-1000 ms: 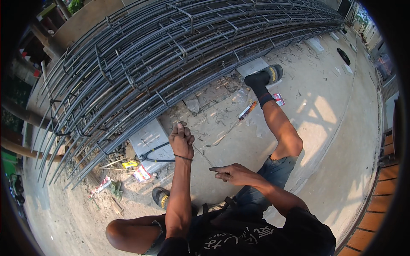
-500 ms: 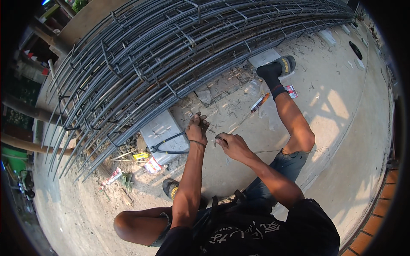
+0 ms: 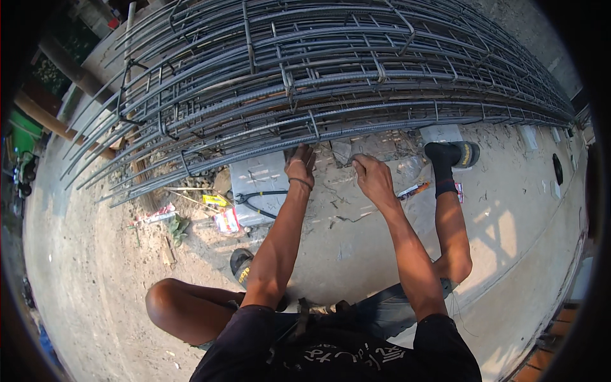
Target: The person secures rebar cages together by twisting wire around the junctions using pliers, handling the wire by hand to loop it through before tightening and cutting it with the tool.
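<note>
I have brought the left hand (image 3: 300, 167) up to the lower edge of the bars (image 3: 344, 77), at upper centre; half a second ago it was over the floor. Its fingertips overlap the lowest rods, but I cannot tell whether they are clamped on one. To its right, the right hand (image 3: 375, 180) has risen as well and sits just below the bars, fingers curled inward; I cannot tell whether it holds anything. The wire that ran between the hands a second ago I can no longer make out there. I take this to mean the work has shifted to the bars, which fill the top of the frame and lie more level in my view than before.

On the surface, from the left, I see leaves (image 3: 178, 226), wrappers (image 3: 227, 219) and the cutters (image 3: 240, 198) on a pale slab (image 3: 254, 172), left of centre. The concrete floor (image 3: 331, 274) runs across the middle, sunlit at right.

Around it, a pole (image 3: 51, 121) slants through the upper left, a dark oval thing (image 3: 557, 168) lies at far right, and brown tiles (image 3: 541, 358) edge the lower right.
</note>
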